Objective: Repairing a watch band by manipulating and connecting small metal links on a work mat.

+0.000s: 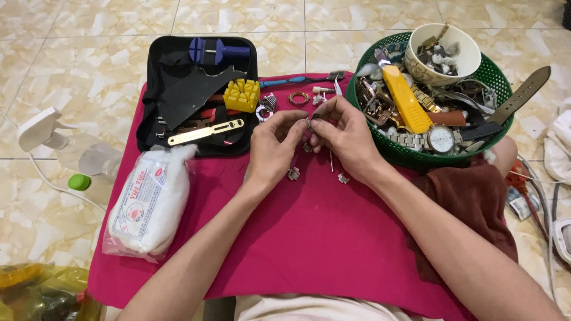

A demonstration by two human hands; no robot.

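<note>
I see one red cloth (309, 238) spread over the table, and I take my places from its edges. At its back right corner sits one green basket (496, 80) heaped with watch parts: one white bowl (443, 50), one yellow tool (404, 98), one steel watch (440, 139) and several straps I cannot count. At the back left corner lies one open black case (160, 128) with one yellow block (241, 95), one blue tool (217, 50) and one brass bar (205, 132). Along the left edge lies one white bag (148, 202). Near the back edge I count one brass ring (299, 97). Both hands meet over the cloth's middle, toward the back: my left hand (273, 145) and right hand (345, 134) are each pinched narrow, fingertips closed on one small metal link piece (309, 125), held in the air just above the cloth. I judge it light, stiff and slippery, easy to drop and lose, so it is best taken by its flat sides with fingertip pads, one hand steadying each end. Under the hands I count two loose links (293, 173) on the cloth and one thin pin (331, 160) between them.
</note>
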